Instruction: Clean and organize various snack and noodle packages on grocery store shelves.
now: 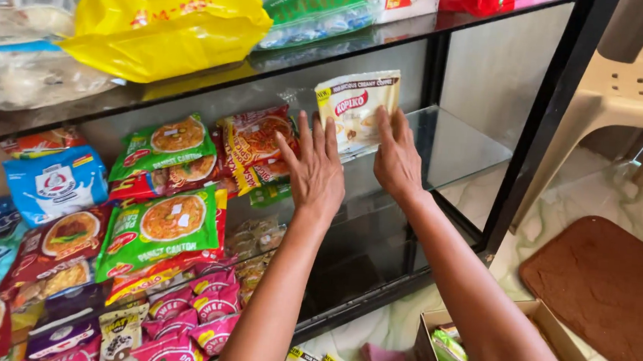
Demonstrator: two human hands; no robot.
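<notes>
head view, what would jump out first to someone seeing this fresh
Both hands meet at a cream sachet pack standing on the glass shelf: the left hand flat by its lower left, the right hand against its right side. Above, a big yellow bag dominates the top shelf, and green noodle packets crowd the left.

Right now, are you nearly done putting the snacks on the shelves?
Done: noodle packs already fill the left of the glass shelf. In hand: the left hand and right hand press a cream coffee sachet pack upright there. Left: the shelf's right side is bare, and packets sit in the cardboard box below.
</notes>
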